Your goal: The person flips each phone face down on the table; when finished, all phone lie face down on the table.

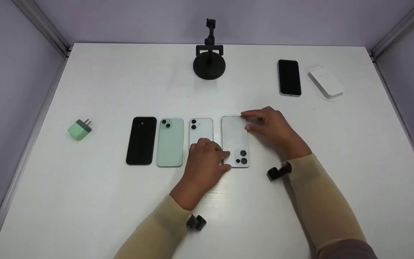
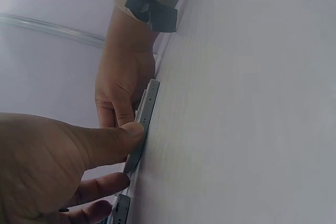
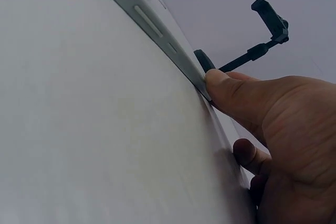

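A white phone [image 1: 234,135] lies back up on the table, its three camera lenses at the near right corner. My left hand [image 1: 203,162] grips its near left corner, with the thumb [image 2: 134,128] on the bottom edge. At the far right corner my right hand [image 1: 273,126] holds it between thumb and forefinger; the right wrist view shows the thumb [image 3: 218,85] against the edge with the side buttons. To the left, in a row, lie a smaller white phone [image 1: 201,131] partly hidden by my left hand, a mint green phone [image 1: 170,144] and a black phone [image 1: 141,140].
A green plug charger [image 1: 79,130] sits at the left. A black stand [image 1: 209,66] is at the back middle. At the back right lie another dark-screened phone [image 1: 289,77] and a white rounded block [image 1: 325,82]. Walls enclose the table's back and sides.
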Demonstrator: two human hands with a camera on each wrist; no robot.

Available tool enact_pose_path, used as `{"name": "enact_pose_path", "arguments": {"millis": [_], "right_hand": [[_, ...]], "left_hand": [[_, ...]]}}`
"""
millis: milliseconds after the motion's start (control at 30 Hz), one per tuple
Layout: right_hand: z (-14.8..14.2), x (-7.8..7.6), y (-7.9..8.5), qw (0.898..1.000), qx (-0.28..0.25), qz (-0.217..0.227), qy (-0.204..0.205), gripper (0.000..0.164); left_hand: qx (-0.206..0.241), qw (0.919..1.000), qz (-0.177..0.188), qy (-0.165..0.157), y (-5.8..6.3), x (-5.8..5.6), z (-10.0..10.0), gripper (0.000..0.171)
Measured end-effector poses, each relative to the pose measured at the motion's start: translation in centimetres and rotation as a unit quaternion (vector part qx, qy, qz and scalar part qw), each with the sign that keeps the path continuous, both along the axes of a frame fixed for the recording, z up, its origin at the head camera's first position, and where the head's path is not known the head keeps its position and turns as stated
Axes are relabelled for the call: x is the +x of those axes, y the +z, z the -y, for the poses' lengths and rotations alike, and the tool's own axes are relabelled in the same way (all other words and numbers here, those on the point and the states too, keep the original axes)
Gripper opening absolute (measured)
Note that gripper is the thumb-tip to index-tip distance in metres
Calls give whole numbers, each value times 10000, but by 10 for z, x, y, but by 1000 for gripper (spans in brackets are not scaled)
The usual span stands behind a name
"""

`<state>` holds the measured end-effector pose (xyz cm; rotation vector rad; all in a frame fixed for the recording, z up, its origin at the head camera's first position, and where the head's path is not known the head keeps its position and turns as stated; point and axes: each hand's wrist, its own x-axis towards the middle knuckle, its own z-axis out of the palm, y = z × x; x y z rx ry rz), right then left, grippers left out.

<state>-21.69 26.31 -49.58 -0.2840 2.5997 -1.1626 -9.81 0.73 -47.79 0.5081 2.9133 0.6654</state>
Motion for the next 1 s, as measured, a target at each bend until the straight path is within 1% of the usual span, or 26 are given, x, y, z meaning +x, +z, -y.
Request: {"name": "enact_pose_path", "arguments": {"millis": [67,133,233,267,300,367,433,467,500,567,633,700,767,833,1000], "right_hand": [[-3,-1,3,9999,-36,-58,-105,45],[-9,-4,8,9993,-40,-185,-332,47],[-26,-14,15,9958,-32,-664,-636,50],[-34,-18,17,9939,46,-805,-756,52],[-41,-23,18,9921,193,-895,-854,54],[-57,-32,20,9889,595,-1002,-920,59],[-69,-39,21,9856,1196,-782,-902,66],[-73,-42,22,9831,1514,-587,-841,68],[-76,-45,23,9793,1845,-433,-717,70],[-81,-44,23,9707,2352,-214,-432,72],[-82,-39,23,9621,2719,-159,-155,71],[-82,-30,24,9537,2990,-322,66,68],[-80,-18,25,9488,3116,-482,187,65],[-77,-4,27,9467,3143,-648,280,62],[-67,34,28,9489,2911,-1148,404,54]], "left_hand": [[-97,9998,-131,-124,-1,0,0,36],[-162,9992,-285,-214,-1,-1,-1,35],[-157,9986,-414,-275,-3,-1,-2,34],[-160,9985,-434,-282,-3,-1,-2,34],[-161,9985,-440,-281,-4,-1,-2,34],[-158,9986,-441,-256,-4,-1,-1,34],[-165,9987,-435,-224,-3,-1,-1,33],[-160,9987,-429,-207,-3,0,0,33],[-144,9988,-423,-186,-3,0,1,33],[-122,9989,-420,-184,-3,1,0,32],[-85,9989,-433,-174,-4,1,0,31],[-15,9990,-406,-165,-5,0,-1,31],[62,9993,-349,-152,-5,0,0,31],[134,9994,-272,-136,-5,-1,0,32],[187,9995,-224,-128,-6,-1,1,33]]}}
